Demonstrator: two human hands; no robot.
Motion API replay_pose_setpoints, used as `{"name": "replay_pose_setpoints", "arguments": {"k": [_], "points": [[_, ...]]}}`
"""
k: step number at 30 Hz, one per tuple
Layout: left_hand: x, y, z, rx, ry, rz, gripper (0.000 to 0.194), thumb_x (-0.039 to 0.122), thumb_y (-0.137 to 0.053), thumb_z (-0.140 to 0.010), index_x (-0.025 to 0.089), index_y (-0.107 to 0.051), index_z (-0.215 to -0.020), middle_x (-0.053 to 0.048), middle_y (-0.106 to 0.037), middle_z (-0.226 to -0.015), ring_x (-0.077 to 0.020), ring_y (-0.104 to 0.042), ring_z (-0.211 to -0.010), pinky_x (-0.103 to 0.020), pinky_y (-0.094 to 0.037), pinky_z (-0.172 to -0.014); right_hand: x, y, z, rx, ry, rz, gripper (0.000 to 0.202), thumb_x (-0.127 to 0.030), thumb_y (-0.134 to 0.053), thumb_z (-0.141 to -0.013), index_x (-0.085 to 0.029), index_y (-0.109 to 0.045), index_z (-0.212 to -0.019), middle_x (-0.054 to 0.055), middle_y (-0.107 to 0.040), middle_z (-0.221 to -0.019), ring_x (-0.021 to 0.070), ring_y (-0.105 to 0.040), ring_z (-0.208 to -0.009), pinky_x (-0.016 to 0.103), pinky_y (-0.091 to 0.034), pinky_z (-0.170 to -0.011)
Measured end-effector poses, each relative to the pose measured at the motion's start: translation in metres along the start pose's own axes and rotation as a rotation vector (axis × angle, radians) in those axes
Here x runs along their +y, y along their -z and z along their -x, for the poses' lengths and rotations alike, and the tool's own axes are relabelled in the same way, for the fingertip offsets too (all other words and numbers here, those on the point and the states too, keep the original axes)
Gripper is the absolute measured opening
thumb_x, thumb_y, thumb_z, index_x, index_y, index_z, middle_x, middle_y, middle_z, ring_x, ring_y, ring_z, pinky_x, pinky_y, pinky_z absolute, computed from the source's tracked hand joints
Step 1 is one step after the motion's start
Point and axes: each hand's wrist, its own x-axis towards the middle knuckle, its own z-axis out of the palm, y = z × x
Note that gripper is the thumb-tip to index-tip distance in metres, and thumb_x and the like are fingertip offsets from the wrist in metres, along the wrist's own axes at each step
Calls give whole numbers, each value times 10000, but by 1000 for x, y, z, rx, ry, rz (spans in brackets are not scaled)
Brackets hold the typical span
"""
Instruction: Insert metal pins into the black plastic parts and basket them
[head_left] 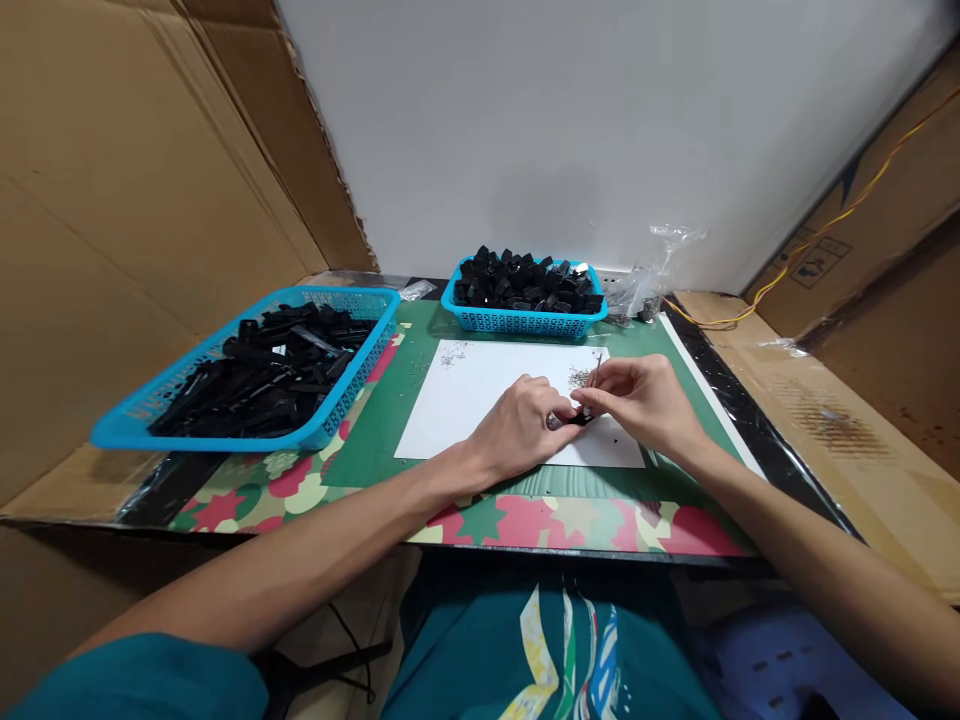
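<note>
My left hand [525, 418] is closed around a small black plastic part [580, 418], steadying it low over the white sheet [465, 410]. My right hand [643, 398] meets it from the other side, thumb and fingers pinched on a slim dark stick-like tool [598, 368] that points upward; its exact kind cannot be made out. The fingertips of both hands come together at the black part and hide most of it. Just behind them lies a small heap of tiny metal pieces [579, 376]. More such tiny pieces [453, 354] are scattered at the sheet's far left corner.
A large blue basket [319, 425] of long black parts stands at left. Behind the sheet is a smaller blue basket [525, 322] of short black pieces, with clear plastic bags [637, 290] beside it. Cardboard walls [112, 150] flank the table; a yellow wire [832, 222] hangs at right.
</note>
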Motion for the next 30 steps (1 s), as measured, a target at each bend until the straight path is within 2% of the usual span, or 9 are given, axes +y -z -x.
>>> {"name": "replay_pose_setpoints", "arguments": {"k": [4, 12, 17, 21, 25, 28, 30], "points": [[1, -1, 0, 12, 16, 14, 121, 212, -813, -837, 180, -752, -738, 11, -722, -690, -158, -630, -681, -354, -455, -807, -2, 1, 0, -16, 14, 55, 389, -524, -805, -844, -173, -725, -696, 93, -762, -678, 217, -714, -610, 311, -522, -555], [-1, -1, 1, -2, 16, -7, 164, 227, -795, -850, 187, -742, -700, 2, -700, -678, -157, -602, -658, -352, -450, -764, -9, 3, -4, -56, 18, 123, 242, -329, -760, -852, -164, -725, -679, 43, -697, -598, 146, -593, -553, 276, -398, -519], [-1, 1, -1, -15, 10, 6, 171, 204, -798, -847, 189, -737, -688, 8, -721, -693, -155, -621, -672, -351, -442, -761, -7, 2, -5, -54, 7, 49, 252, -325, -756, -849, -165, -710, -661, 44, -709, -613, 148, -609, -566, 271, -424, -539], [0, 3, -3, -23, 21, 29, 133, 175, -825, -819, 195, -749, -711, 19, -745, -708, -158, -642, -693, -349, -437, -757, -2, -1, -7, -33, -39, -75, 294, -396, -778, -844, -169, -701, -673, 56, -712, -617, 176, -649, -575, 283, -456, -541], [1, 4, -2, -15, 52, -8, 115, 170, -851, -785, 193, -757, -722, 7, -735, -710, -171, -634, -700, -354, -435, -743, -4, 1, -8, -26, -10, -161, 271, -414, -738, -892, -167, -706, -782, 76, -743, -716, 207, -701, -669, 311, -509, -628], [1, 3, -2, -6, 53, -30, 134, 176, -857, -784, 183, -742, -716, 1, -717, -698, -175, -632, -705, -357, -439, -754, -7, 10, -8, -19, 93, -26, 215, -336, -616, -978, -168, -709, -881, 64, -739, -790, 180, -655, -710, 303, -461, -662], [1, 3, -1, 0, 45, -38, 137, 189, -858, -795, 182, -738, -729, -2, -714, -710, -176, -637, -712, -358, -447, -764, -8, 17, -8, -87, 122, 125, 219, -282, -565, -998, -169, -721, -891, 52, -729, -815, 160, -595, -703, 296, -405, -653]]}}
